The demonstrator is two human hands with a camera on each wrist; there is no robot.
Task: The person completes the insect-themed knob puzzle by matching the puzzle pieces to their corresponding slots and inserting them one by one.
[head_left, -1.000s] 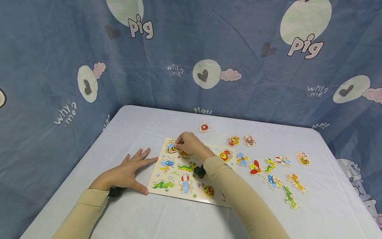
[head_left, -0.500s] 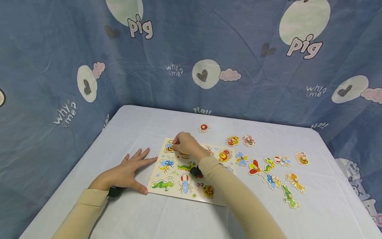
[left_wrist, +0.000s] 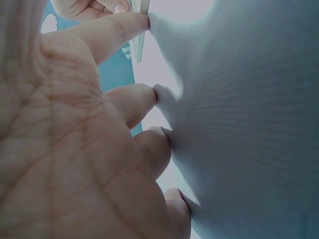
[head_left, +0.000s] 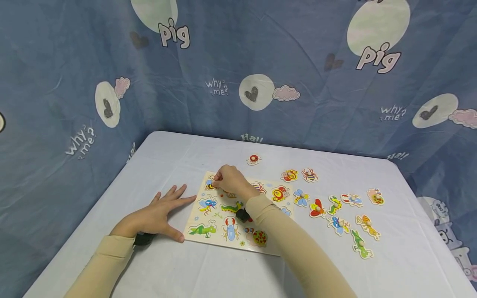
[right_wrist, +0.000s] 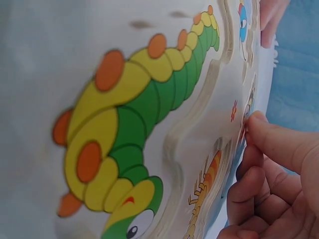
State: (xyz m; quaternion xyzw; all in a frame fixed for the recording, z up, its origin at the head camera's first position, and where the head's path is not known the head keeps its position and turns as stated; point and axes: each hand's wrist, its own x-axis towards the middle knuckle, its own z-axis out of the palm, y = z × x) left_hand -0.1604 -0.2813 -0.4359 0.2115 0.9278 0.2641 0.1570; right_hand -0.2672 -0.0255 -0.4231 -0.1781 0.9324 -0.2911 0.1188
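A wooden insect puzzle board [head_left: 219, 240] lies on the white table. My right hand [head_left: 234, 182] is over its far left corner, thumb and fingertips pinching a bee puzzle piece [head_left: 209, 185] there. The fingers partly cover the bee, and I cannot tell whether it sits fully in its recess. In the right wrist view, the right hand [right_wrist: 279, 179] pinches at the board's far edge, beyond the printed caterpillar [right_wrist: 129, 124]. My left hand [head_left: 156, 215] rests on the table with fingers spread, index fingertip and thumb at the board's left edge. Its fingertips press the cloth in the left wrist view.
Loose knobbed insect pieces lie to the right of the board, among them a grasshopper [head_left: 360, 245], a red-winged insect [head_left: 317, 208] and a spider [head_left: 309, 175]. A ladybird piece [head_left: 254, 159] lies behind the board. A patterned blue curtain [head_left: 208, 111] hangs behind the table.
My right hand has shifted slightly left with the bee piece, towards the board's far left corner. My left hand stays in place.
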